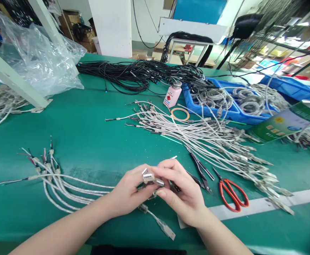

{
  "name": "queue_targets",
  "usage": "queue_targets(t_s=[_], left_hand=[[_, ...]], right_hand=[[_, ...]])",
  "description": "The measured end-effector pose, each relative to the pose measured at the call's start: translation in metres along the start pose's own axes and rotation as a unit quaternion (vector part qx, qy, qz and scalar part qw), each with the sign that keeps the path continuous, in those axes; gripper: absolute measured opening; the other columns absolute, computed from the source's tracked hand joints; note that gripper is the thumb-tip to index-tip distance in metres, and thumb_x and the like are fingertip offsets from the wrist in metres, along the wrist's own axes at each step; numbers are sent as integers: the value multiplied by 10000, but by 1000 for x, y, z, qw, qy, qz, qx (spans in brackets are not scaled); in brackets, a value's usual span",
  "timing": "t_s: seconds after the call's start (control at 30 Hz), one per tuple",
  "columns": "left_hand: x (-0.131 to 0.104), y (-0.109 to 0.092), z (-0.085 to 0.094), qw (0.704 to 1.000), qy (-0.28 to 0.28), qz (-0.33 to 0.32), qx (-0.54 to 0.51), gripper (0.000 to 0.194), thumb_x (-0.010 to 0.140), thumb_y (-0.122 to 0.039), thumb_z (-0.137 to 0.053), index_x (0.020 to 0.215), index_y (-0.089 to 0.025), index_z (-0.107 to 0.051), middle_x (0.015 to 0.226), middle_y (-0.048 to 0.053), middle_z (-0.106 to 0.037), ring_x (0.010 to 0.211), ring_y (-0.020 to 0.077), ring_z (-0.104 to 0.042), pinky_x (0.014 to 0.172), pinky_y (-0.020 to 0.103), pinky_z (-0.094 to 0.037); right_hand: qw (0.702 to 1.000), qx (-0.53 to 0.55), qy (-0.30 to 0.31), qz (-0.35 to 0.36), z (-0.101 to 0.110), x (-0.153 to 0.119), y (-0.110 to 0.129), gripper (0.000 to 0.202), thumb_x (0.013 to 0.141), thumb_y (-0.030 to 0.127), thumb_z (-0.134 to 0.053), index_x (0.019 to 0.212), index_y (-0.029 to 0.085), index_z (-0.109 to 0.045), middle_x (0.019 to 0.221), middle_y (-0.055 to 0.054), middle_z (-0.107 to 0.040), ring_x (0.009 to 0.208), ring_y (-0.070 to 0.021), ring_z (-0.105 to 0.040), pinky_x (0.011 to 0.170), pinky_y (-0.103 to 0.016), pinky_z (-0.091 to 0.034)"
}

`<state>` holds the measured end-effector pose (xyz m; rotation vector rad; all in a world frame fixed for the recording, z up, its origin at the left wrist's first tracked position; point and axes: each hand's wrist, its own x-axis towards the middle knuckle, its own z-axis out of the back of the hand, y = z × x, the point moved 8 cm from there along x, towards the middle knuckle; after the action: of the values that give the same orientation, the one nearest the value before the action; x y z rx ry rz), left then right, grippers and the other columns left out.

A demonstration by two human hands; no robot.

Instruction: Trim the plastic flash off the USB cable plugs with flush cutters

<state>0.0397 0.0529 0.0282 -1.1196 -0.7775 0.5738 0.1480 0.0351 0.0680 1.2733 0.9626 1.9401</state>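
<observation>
Both of this worker's hands are bare, the left hand (pixel 129 193) towards seven o'clock from the middle of my view and the right hand (pixel 186 191) towards five. The fingers look slim and smooth, and the right thumbnail (pixel 161 192) is short and rounded. The left forearm (pixel 75 226), between seven and eight o'clock, and the right forearm (pixel 221 233), between four and five, are bare too, slender at the wrists and widening gently towards the elbows.

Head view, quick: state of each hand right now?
Left hand: closed, holding a bunch of cable plugs.
Right hand: fingers curled at the same plugs; whether it grips any cannot be told.
</observation>
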Motion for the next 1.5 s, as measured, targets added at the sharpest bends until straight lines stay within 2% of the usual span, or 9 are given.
queue_targets(t_s=[0.1,0.2,0.3,0.4,0.5,0.73,0.9,1.07,1.5], left_hand=[[-1,1,1,1000,-18,3,-3,145,951,-174,-531,973,-191,-674,927,37,-658,857,156,-597,787,256,-452],[-3,14,14,992,-91,74,-57,169,969,-211,-525,983,-209,-693,947,30,-695,914,158,-621,849,260,-452],[-8,28,29,956,-189,132,-184,95,936,-257,-608,961,-218,-691,941,18,-707,931,160,-632,867,267,-465],[-7,32,33,910,-231,130,-319,149,896,-326,-671,1013,-233,-663,827,-2,-690,830,150,-624,761,255,-479],[-4,26,33,896,-233,104,-364,188,900,-389,-660,1019,-243,-659,733,-11,-661,741,143,-603,700,251,-467],[-5,21,36,921,-223,86,-308,211,891,-406,-677,845,-212,-746,793,14,-657,780,137,-601,723,232,-469],[-7,24,34,936,-199,90,-276,212,926,-409,-629,900,-242,-758,840,15,-669,825,143,-596,757,237,-454],[-7,23,33,930,-195,90,-299,214,924,-409,-631,906,-240,-761,836,15,-674,831,144,-599,771,235,-458],[-7,24,34,916,-219,120,-314,270,848,-450,-712,848,-186,-765,793,60,-679,789,186,-601,733,273,-471]], right_hand=[[1000,9,-1,20,2,1,4,348,949,97,-556,1262,238,-613,1101,-70,-616,997,-157,-606,835,-273,-525],[999,11,9,29,1,-1,4,389,945,48,-535,1285,229,-591,1118,-67,-662,1062,-160,-618,928,-290,-512],[998,8,55,29,-6,-4,3,479,975,59,-463,1421,232,-487,1192,-98,-618,1102,-173,-599,929,-319,-523],[996,1,89,28,-12,-7,3,527,1001,84,-394,1505,236,-384,1237,-132,-551,1118,-190,-582,894,-343,-546],[997,-10,71,18,-10,-6,2,432,992,115,-472,1405,234,-507,1123,-107,-579,1024,-184,-617,841,-327,-563],[997,-46,-27,50,2,-1,8,165,907,148,-664,1049,212,-613,863,-36,-629,797,-149,-630,694,-271,-561],[998,-19,-51,29,2,-8,1,238,880,99,-673,1065,234,-607,937,-46,-620,827,-167,-654,714,-319,-580],[998,-26,-60,24,2,-12,-1,262,878,100,-675,1080,252,-609,970,-46,-626,838,-169,-680,719,-326,-600],[994,-74,-62,52,3,-8,8,260,859,97,-703,1053,242,-609,939,-47,-602,789,-146,-657,604,-244,-566]])
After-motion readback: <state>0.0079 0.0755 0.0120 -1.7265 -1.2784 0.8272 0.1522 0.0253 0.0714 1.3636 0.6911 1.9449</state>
